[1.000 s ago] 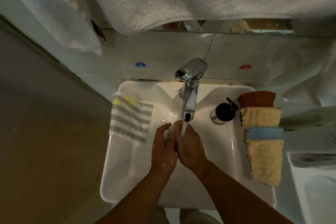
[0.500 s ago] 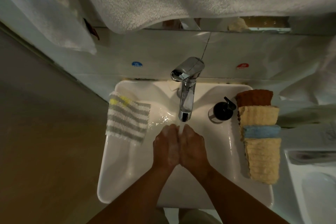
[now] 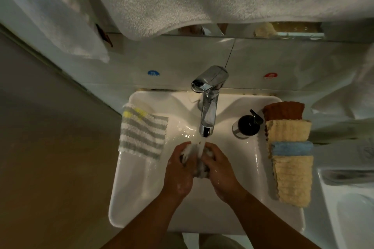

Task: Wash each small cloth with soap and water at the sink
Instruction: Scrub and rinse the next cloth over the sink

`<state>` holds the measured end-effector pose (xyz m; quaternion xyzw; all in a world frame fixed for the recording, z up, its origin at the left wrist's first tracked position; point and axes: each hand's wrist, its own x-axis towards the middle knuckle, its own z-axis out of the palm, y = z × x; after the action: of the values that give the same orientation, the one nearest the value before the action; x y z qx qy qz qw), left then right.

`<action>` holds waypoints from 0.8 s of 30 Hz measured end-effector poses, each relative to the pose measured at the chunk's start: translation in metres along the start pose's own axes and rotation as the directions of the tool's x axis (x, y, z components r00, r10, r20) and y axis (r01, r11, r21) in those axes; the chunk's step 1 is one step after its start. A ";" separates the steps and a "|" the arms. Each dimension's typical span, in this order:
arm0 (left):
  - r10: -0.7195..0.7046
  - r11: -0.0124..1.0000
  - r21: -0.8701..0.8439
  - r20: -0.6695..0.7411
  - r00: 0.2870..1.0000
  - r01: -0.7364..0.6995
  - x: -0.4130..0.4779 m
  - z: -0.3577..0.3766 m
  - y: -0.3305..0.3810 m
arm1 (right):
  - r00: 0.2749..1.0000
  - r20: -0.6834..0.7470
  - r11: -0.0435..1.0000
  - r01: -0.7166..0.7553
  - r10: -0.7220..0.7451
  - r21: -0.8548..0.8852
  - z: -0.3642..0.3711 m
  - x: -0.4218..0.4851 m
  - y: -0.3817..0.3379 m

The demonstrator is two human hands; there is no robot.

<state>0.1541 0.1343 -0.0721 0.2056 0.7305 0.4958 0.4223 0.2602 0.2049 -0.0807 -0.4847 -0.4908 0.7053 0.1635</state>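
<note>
Both hands are in the basin, right under the tap [image 3: 208,107]. The left hand [image 3: 178,172] and right hand [image 3: 220,172] are pressed in from either side, fingers [image 3: 213,148] curled tight round a wadded, sudsy cloth [image 3: 200,170]. It's held directly in the stream of water [image 3: 202,145], I'd say so the flow runs through the lather while the hands squeeze and rub.

On the sink's [image 3: 121,198] left rim a grey-and-white striped cloth [image 3: 142,133] lies flat, half over the edge. It's apart from the others, so probably washed already or set aside; I can't tell which.

Along the right rim is a neat overlapping row: a brown cloth [image 3: 283,110], a yellow cloth [image 3: 288,131], a blue cloth [image 3: 291,147] and a second yellow cloth [image 3: 293,180]. They look dry and waiting their turn, so by my reading the job is in its early part. The soap pump [image 3: 245,126] stands just beside that row, close to the tap, within easy reach of the right hand.
</note>
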 end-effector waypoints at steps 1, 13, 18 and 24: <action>0.010 1.000 0.007 -0.016 1.000 -0.010 0.000 0.001 0.000 | 0.999 -0.025 0.999 0.041 -0.042 -0.030 0.003 -0.001 -0.001; 0.000 1.000 -0.028 -0.024 1.000 -0.001 0.006 0.006 -0.006 | 1.000 -0.023 0.997 -0.004 0.006 0.079 0.011 -0.005 -0.021; 0.027 0.998 0.064 -0.071 0.997 -0.023 0.003 0.000 0.007 | 0.975 -0.019 0.973 0.218 -0.220 -0.081 0.012 -0.010 -0.015; 0.043 0.997 -0.072 0.063 0.997 -0.038 -0.005 0.005 0.001 | 0.968 -0.208 0.944 0.070 -0.143 -0.323 0.013 0.008 -0.008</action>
<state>0.1610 0.1336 -0.0695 0.2210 0.6942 0.5230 0.4425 0.2437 0.2072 -0.0773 -0.5551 -0.6001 0.5479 0.1778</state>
